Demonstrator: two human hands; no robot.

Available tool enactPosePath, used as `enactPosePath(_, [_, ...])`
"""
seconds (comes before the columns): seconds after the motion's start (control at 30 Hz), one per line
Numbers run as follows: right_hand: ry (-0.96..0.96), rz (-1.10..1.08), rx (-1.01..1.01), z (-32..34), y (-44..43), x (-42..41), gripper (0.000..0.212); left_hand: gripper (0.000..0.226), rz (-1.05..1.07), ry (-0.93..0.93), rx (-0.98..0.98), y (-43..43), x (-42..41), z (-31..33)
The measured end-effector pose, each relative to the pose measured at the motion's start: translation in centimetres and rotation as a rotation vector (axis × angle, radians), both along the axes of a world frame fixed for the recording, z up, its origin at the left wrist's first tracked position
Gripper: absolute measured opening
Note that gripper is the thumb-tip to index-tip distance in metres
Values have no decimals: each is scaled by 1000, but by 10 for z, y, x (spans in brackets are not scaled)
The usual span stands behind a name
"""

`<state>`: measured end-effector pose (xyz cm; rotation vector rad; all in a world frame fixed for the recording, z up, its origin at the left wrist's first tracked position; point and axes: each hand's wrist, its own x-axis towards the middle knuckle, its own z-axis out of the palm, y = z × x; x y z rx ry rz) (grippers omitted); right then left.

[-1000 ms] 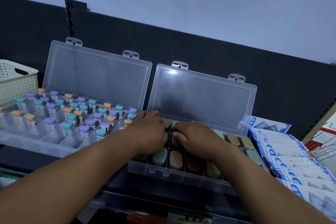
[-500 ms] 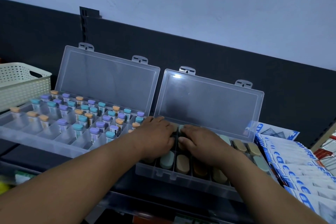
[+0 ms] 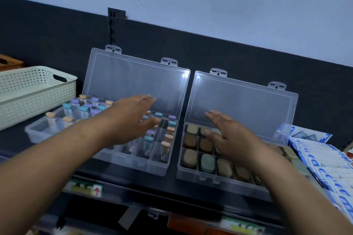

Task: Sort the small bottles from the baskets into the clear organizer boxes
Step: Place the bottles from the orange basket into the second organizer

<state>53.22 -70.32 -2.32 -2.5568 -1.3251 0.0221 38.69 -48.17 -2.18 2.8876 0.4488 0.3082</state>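
Two clear organizer boxes stand side by side on a dark shelf with their lids raised. The left box holds several small bottles with teal, purple and orange caps. The right box holds flat bottles in tan, brown and grey-green. My left hand hovers over the left box with fingers stretched toward its lid, holding nothing. My right hand is spread above the right box, also holding nothing, and hides some compartments.
A cream perforated basket stands at the far left. Blue-and-white packets lie in a row at the right. A dark back panel rises behind the boxes. Price labels line the shelf's front edge.
Both hands have lifted off the right box's bottles and spread apart. The left hand moved left over the left box. The view swung right and down.
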Motion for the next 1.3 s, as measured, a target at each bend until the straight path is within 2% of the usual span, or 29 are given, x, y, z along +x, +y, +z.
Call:
enactPosePath(0.23, [0,81,-11,0,84,-83,59,62,43,47,-1,67,-64,-4])
enactPosePath(0.4, [-10,60,-57,-19,125,-125,59,58,12,42,34,108,-107,-10])
enactPosePath(0.47, [-15,42,-78,-30,140,-139,60,64,-13,56,23,120,-119,-14])
enactPosePath(0.57, [-28,12,-70,-42,156,-159,60,86,-52,88,22,131,-132,-19])
enactPosePath(0.73, [-40,1,-40,-47,173,-195,59,100,-148,55,46,142,-147,-40])
enactPosePath(0.8, [-60,-5,-36,-49,178,-204,58,92,-172,33,30,143,-154,-43])
enactPosePath(0.87, [-76,-13,-27,-50,180,-209,57,69,-187,40,89,146,-160,-43])
enactPosePath(0.93, [-87,-31,-27,-50,184,-214,56,56,-165,-10,131,155,-165,-46])
enactPosePath(1.0, [-92,-44,-32,-50,185,-215,55,56,-195,-20,101,158,-167,-45])
enactPosePath(1.17, [-93,-48,-57,-51,198,-225,52,52,-166,-59,192,174,-184,-43])
enactPosePath(1.3, [-93,-43,-80,-52,205,-228,52,65,-145,-49,102,181,-191,-42])
